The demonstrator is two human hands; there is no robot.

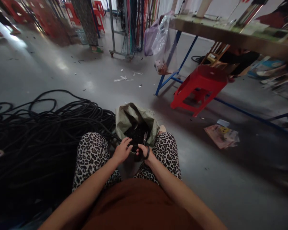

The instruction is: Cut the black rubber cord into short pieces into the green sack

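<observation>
Scissors [145, 138] are gripped in the right hand [144, 150], fingers bent in close around the dark handles, with the blades pointed away from the body over the open sack [121, 124]. Just beside it, the left hand [123, 150] is held with fingers half curled, right by a black cord [112, 134]; whether the cord is actually pinched there can't be told, since the grip is partly hidden. That cord is led in from a big tangled heap [60, 123] spread over the floor on the left. The sack is set on the floor by the knees, its sides slumped, and black bits [135, 131] can be seen inside. Off to the right, a red stool [207, 78] is tipped at a table [220, 32], and a printed packet [220, 135] is left lying on the floor [201, 179].
</observation>
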